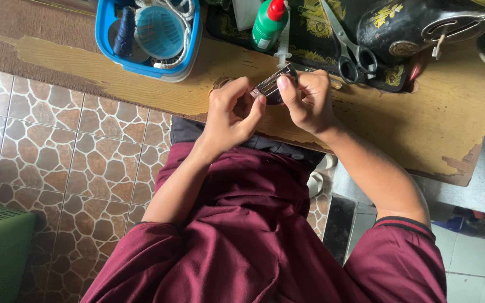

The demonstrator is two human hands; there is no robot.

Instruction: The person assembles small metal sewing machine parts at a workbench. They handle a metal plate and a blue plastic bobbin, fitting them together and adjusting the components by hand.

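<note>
I sit at a worn wooden sewing table (141, 84) above a stone-patterned tile floor (57, 146). My left hand (228, 115) and right hand (310, 101) pinch a small metal plate (273, 84) between closed fingertips.

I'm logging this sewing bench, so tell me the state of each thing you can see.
metal plate: pinched between both hands
left hand: gripping the plate
right hand: gripping the plate
scissors: lying closed on the machine
green bottle: capped, red cap on
blue basket: holding thread and cord
</note>
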